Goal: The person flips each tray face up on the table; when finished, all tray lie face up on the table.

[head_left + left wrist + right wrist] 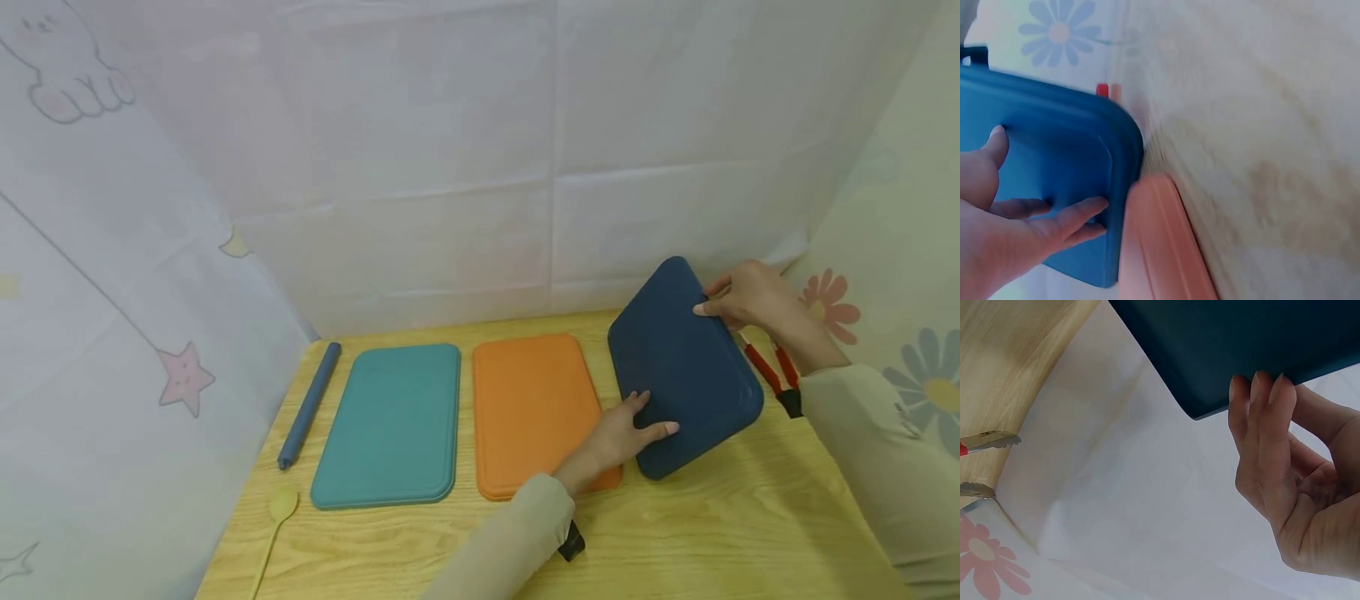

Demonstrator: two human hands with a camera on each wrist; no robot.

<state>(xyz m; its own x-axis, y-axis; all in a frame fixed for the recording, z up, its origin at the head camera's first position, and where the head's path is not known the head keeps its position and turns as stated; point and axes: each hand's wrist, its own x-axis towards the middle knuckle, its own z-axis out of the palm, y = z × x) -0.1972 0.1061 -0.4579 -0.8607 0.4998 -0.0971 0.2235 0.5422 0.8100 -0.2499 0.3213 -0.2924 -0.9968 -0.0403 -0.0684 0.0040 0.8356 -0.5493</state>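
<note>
A dark blue rectangular tray [678, 371] is held tilted above the right part of the table. My right hand [753, 296] pinches its upper right edge, thumb on one face and fingers on the other; the right wrist view shows the fingertips [1260, 394] against the tray's rimmed side. Lower down, my left hand [618, 429] rests on the near face with fingers spread, as the left wrist view also shows. An orange tray [536, 408] lies flat beside it, partly under my left forearm. Further left lies a teal tray [390, 425].
Behind the blue tray lie red-handled tongs [767, 371], partly hidden. A blue rolled or rod-like item [309, 408] and a yellow-green spoon [281, 508] lie at the table's left. A black end of something [572, 543] pokes out under my left sleeve. Fabric walls enclose the table [390, 542].
</note>
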